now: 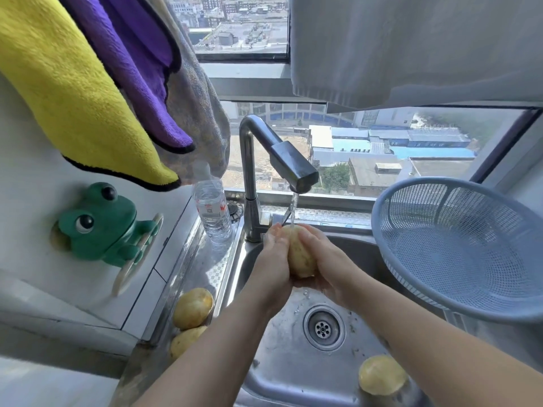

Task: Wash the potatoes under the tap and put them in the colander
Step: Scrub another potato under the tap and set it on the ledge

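Note:
A yellow-brown potato (300,254) sits between both my hands over the steel sink (282,374), right under the running stream from the tap (295,171). My left hand (271,259) grips its left side and my right hand (329,259) cups its right side and bottom. Two more potatoes (192,307) (185,340) lie on the draining ledge left of the basin. Another potato (382,374) rests in the basin near the front right. The blue-grey colander (458,248) stands tilted at the sink's right, with nothing in it.
A clear water bottle (212,212) stands behind the ledge beside the tap's base. A green frog holder (102,224) sticks to the left wall. Yellow, purple and grey towels (73,83) hang overhead at left, a white cloth (411,45) at top right. The drain (323,327) lies mid-basin.

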`<control>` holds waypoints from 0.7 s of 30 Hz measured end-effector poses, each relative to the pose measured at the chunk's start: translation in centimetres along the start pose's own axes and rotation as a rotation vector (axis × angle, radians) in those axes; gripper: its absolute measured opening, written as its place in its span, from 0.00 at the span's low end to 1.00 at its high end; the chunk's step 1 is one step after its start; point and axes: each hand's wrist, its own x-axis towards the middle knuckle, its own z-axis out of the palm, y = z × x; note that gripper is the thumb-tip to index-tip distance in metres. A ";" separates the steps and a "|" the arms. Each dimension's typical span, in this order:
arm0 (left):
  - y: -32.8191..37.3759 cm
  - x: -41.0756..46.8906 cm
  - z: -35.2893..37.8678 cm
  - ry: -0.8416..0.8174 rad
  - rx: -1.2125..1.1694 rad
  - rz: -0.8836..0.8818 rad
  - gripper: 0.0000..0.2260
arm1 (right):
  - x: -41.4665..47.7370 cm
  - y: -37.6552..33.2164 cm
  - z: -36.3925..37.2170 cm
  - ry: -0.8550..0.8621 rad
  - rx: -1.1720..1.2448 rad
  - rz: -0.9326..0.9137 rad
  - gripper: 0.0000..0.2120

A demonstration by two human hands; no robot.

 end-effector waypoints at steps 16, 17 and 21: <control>-0.1 0.6 0.4 0.187 0.049 0.126 0.11 | -0.4 -0.6 1.3 -0.056 -0.047 -0.015 0.23; 0.2 0.6 0.3 0.190 0.008 0.102 0.10 | -0.6 -0.7 1.1 -0.092 -0.059 -0.010 0.26; 0.8 0.7 0.2 0.148 -0.106 0.020 0.12 | -0.8 -0.7 0.3 -0.153 -0.152 -0.042 0.40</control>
